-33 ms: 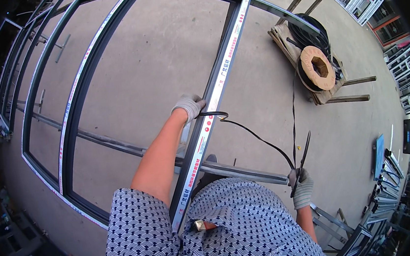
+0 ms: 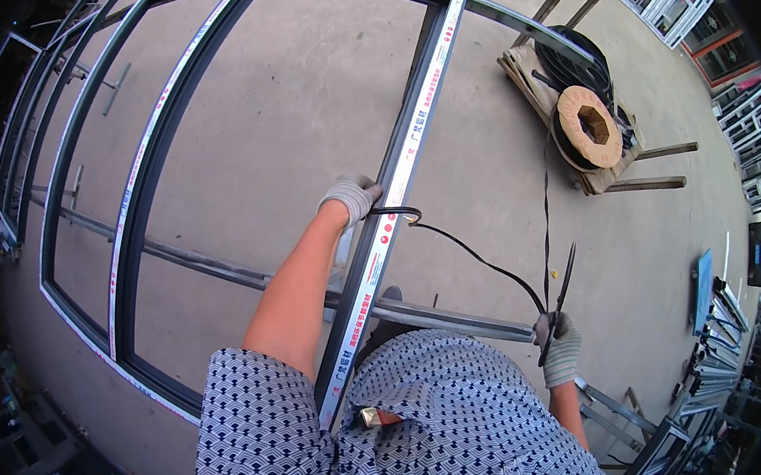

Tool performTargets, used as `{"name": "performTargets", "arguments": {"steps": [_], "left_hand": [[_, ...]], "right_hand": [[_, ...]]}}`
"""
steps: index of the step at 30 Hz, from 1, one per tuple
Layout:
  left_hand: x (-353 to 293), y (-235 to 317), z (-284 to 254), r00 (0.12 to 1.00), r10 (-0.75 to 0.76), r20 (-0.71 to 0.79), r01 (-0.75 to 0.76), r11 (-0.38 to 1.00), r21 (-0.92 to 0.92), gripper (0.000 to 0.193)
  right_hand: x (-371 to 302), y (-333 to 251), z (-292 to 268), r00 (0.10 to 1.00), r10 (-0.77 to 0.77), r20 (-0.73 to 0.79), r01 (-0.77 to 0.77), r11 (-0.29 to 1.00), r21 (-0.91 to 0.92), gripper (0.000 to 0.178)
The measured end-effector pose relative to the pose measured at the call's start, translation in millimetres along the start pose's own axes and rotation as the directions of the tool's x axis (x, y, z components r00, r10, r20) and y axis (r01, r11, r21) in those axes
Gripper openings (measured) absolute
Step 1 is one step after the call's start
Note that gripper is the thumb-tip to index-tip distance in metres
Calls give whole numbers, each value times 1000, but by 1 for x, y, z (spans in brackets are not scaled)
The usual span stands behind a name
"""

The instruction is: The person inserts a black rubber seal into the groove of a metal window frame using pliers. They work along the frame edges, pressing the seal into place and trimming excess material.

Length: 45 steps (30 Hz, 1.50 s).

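A large metal window frame with dark inner edges and printed white film lies before me, its near bar (image 2: 402, 171) running up and to the right. At this bar's inner left edge, my left hand (image 2: 354, 197), in a pale knit glove, is closed on a black rubber strip (image 2: 468, 244). From there the strip crosses the bar, twists at its outer side and sags toward my right hand (image 2: 560, 350). That gloved hand is closed round the strip, low on the right. A thin dark length (image 2: 567, 276) also sticks up from it; its kind is unclear.
A grey metal support rail (image 2: 453, 320) passes under the frame. At the upper right, a wooden stand (image 2: 595, 182) carries a cardboard-sided reel (image 2: 575, 118) and a black coil (image 2: 569, 54); strip runs from the reel to me. Stacked metal profiles (image 2: 720, 356) lie far right.
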<state>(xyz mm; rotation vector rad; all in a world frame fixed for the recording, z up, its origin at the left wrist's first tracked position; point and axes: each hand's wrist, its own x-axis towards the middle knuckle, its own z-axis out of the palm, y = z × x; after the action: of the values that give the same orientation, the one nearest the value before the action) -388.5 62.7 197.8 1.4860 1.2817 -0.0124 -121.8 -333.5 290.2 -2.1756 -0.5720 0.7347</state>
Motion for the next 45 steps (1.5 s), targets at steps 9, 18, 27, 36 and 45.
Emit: {"name": "performTargets", "arguments": {"steps": [9,18,27,36,45], "left_hand": [[-89,-1,68,999,-48,14,50,980,-194,41],[-57,-6,61,999,-50,-8,49,997,-61,41],[-41,-7,46,999,-39,29,36,995,91,44],[63,92,25,997,-23,79,34,989,-144,39],[260,173,-83,1000,-14,14,16,994,-106,42]], "right_hand": [[-42,24,-89,999,-22,30,22,1000,3,12],[-35,15,-71,997,-51,59,54,997,-63,15],[-9,18,-57,990,-123,72,128,990,-62,12],[162,-55,-60,998,48,26,-47,998,-30,11],[376,-193,50,996,88,28,-84,991,-105,13]]}}
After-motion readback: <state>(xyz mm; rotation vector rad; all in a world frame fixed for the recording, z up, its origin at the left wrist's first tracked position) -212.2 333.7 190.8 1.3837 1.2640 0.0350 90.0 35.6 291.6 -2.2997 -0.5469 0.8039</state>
